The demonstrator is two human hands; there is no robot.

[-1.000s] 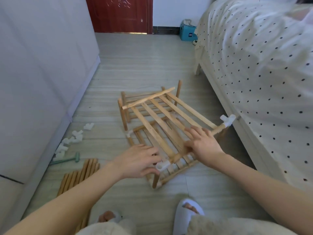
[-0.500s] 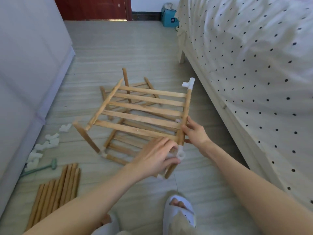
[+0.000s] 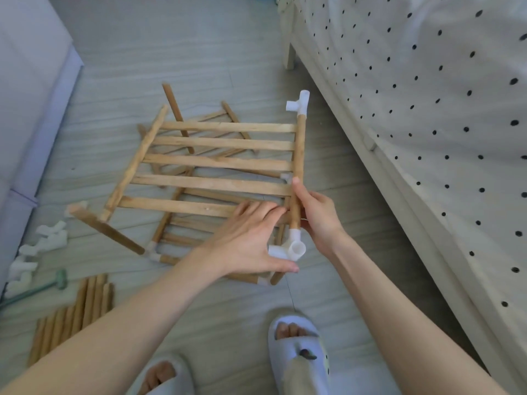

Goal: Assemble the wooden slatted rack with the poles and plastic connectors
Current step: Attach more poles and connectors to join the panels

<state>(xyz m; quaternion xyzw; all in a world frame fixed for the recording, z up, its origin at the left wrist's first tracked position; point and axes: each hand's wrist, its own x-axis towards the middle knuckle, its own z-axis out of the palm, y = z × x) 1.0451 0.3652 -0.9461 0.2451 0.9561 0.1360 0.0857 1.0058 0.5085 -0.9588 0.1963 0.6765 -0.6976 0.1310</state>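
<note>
Rack held off the floor in the middle of the room, five slats running crosswise between two side poles, its top panel tilted toward the camera. Right hand grips the right pole near its lower end, fingers curled round it, thumb lying up along the wood. Left hand sits just left of that pole, fingers spread fairly straight over the nearest slat, thumb under the near connector; can't tell if it actually pinches the connector. That connector is white, on the pole's near end, one open socket facing the camera. Far connector caps the pole's other end, close to the bed. Lower tier of the rack shows through the slats, resting on the floor, with small white fittings at its near corners. One loose-looking leg angles out at the left corner, another sticks up at the back. Spare poles lie bundled on the floor at lower left. Spare connectors are scattered by the cabinet, next to a green mallet. Two slippers at bottom, toes showing
</note>
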